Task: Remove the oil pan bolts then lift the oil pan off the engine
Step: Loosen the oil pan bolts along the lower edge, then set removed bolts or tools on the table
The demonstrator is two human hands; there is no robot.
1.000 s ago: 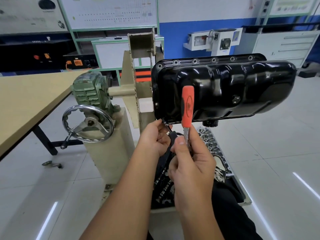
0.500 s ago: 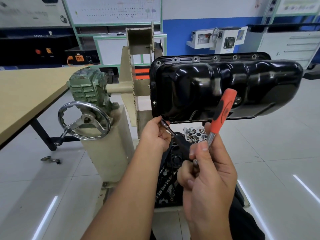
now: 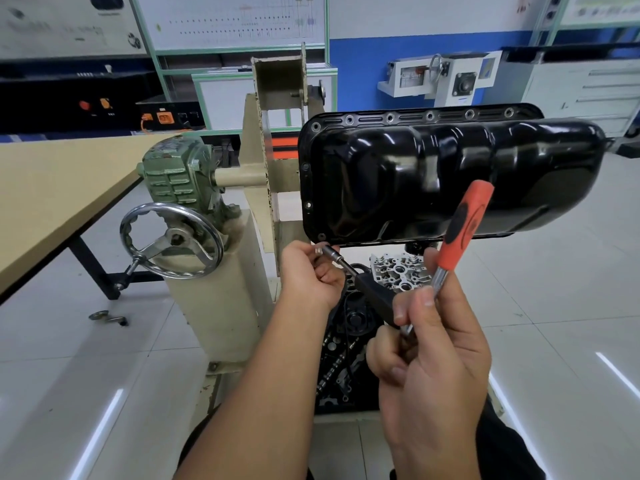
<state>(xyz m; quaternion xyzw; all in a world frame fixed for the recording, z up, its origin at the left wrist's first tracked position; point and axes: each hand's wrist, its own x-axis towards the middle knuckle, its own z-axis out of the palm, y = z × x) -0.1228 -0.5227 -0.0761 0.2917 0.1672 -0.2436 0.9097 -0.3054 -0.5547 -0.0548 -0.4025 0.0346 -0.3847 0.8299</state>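
Note:
A glossy black oil pan (image 3: 450,178) sits on the engine held in a beige stand, with bolt holes along its upper and left flange. My left hand (image 3: 310,275) pinches the socket end of a ratchet extension (image 3: 334,255) just below the pan's lower left corner. My right hand (image 3: 433,344) grips the ratchet (image 3: 464,230) near its head; its red handle tilts up and to the right in front of the pan. A bolt in the socket cannot be made out.
The engine stand (image 3: 225,306) carries a green gearbox (image 3: 180,178) and a chrome handwheel (image 3: 171,240) at the left. A wooden table (image 3: 52,188) stands farther left. Engine parts (image 3: 394,271) lie in a tray under the pan. Small metal pieces (image 3: 107,317) lie on the tiled floor.
The ratchet handle swung from upright to leaning right. My right hand shifted right and lower. My left hand stayed at the pan's lower left corner.

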